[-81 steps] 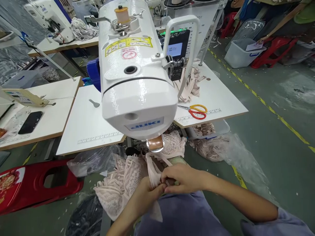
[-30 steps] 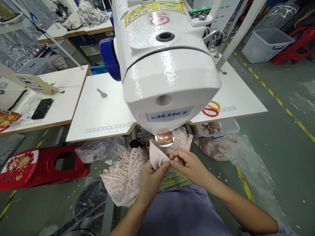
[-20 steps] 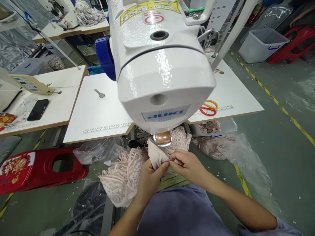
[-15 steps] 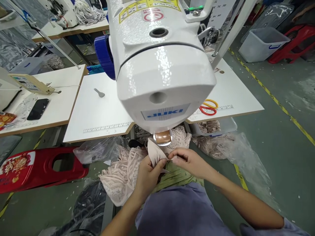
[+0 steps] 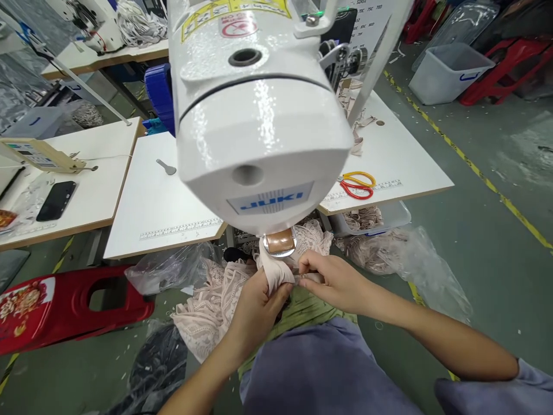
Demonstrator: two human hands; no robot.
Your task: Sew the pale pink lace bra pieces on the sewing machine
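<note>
My left hand (image 5: 261,300) is closed round a smooth beige bra piece (image 5: 276,271), thumb on top, just below the head of the white sewing machine (image 5: 263,127). My right hand (image 5: 330,282) pinches a thin end of the same bra piece between thumb and fingers, to the right of the left hand. The fabric between the hands is pulled out sideways. Against my lap and left forearm lies a heap of beige lace bras (image 5: 207,311). The machine's needle area is hidden behind its head.
Scissors with red and yellow handles (image 5: 358,185) lie on the right table wing. A grey flat tool (image 5: 166,168) rests on the left wing. Under the right wing is a clear bin (image 5: 397,216) of beige pieces. A red stool (image 5: 73,302) stands at left; a phone (image 5: 56,200) lies on the neighbouring table.
My right hand has shifted slightly and its fingers have curled more around the fabric end. The bra piece has turned a little in my left hand. The view has moved slightly.
</note>
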